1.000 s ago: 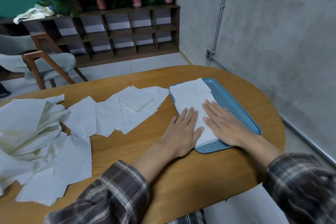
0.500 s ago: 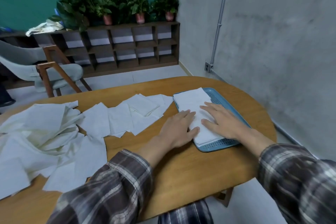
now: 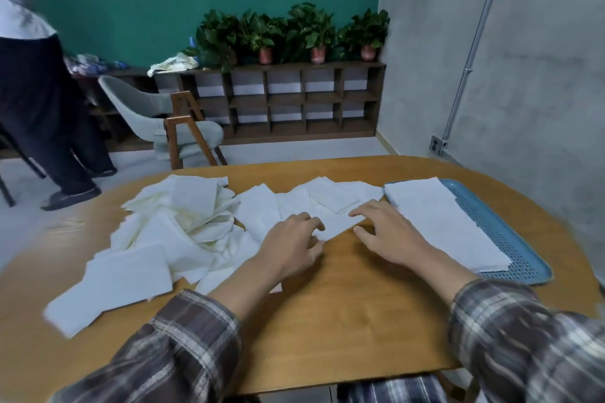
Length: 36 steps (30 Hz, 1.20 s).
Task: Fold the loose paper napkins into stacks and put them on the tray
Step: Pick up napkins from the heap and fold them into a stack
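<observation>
A flat stack of folded napkins point(image 3: 438, 219) is held in the blue tray point(image 3: 510, 239), along its left side. Left of the tray, one loose napkin point(image 3: 337, 226) is pinched by the left hand point(image 3: 291, 245) and touched by the relaxed fingers of the right hand point(image 3: 389, 235).

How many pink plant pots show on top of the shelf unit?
3, all along the shelf top: the left pot, the middle pot and the right pot. The leafy plant farthest left may hide another.
</observation>
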Available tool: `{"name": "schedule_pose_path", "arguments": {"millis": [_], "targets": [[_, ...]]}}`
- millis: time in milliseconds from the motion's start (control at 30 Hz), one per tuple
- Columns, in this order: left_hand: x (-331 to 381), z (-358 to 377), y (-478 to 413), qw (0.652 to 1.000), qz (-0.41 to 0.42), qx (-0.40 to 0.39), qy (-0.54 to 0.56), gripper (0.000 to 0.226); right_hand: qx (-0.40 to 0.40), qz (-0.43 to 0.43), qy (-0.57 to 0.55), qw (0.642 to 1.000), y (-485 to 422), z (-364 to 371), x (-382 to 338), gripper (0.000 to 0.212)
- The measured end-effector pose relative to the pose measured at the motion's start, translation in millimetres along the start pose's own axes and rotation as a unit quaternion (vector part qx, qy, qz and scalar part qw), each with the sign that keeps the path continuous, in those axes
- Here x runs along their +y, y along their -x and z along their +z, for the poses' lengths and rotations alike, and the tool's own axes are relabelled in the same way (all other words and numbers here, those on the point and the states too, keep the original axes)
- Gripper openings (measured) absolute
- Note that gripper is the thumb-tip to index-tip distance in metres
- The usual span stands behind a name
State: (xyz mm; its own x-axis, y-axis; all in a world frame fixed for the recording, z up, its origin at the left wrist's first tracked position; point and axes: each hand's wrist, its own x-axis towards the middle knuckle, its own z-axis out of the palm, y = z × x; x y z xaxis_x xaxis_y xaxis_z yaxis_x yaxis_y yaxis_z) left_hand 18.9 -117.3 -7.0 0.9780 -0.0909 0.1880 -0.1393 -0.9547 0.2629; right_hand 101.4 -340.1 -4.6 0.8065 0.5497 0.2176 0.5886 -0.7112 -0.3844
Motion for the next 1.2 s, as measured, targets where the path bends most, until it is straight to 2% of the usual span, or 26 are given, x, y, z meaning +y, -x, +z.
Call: {"name": "schedule_pose_path", "arguments": {"millis": [233, 433, 533, 667, 767, 900, 1100, 1200], "targets": [[-72.4, -6.1, 52.8, 0.998, -0.022, 0.031, -0.043, 0.045, -0.009, -0.037, -0.037, 0.999, -31.5, 56.6, -56.6, 0.031], [-89.3, 11.1, 68.5, 0.998, -0.022, 0.052, 0.017, 0.058, -0.001, -0.054, -0.08, 0.995, -38.4, 96.4, -73.6, 0.031], [-84.5, 12.0, 58.9, 0.998, -0.019, 0.066, 0.014, 0.052, 0.03, -0.048, -0.095, 0.994, -37.4, 112.2, -67.0, 0.033], [-85.2, 6.2, 30.9, 0.993, -0.038, 0.114, 0.011, 0.028, 0.062, -0.04, -0.102, 0.992, -39.5, 122.2, -59.1, 0.033], [-96.0, 17.1, 10.0, 0.988, -0.046, 0.148, 0.023, 0.03, 0.063, -0.039, -0.112, 0.991, -42.2, 121.7, -57.2, 0.034], [-104.8, 35.8, -2.7, 0.989, -0.026, 0.146, 0.023, 0.039, 0.053, -0.016, -0.151, 0.987, -47.9, 112.0, -49.7, 0.04], [-109.2, 47.0, -8.6, 0.985, 0.01, 0.172, 0.02, 0.01, 0.062, -0.022, -0.164, 0.984, -54.5, 107.4, -52.2, 0.036], [-105.5, 43.9, -6.8, 0.982, 0.021, 0.183, 0.038, 0.007, 0.097, -0.024, -0.164, 0.981, -53.5, 105.0, -51.4, 0.036]]}}
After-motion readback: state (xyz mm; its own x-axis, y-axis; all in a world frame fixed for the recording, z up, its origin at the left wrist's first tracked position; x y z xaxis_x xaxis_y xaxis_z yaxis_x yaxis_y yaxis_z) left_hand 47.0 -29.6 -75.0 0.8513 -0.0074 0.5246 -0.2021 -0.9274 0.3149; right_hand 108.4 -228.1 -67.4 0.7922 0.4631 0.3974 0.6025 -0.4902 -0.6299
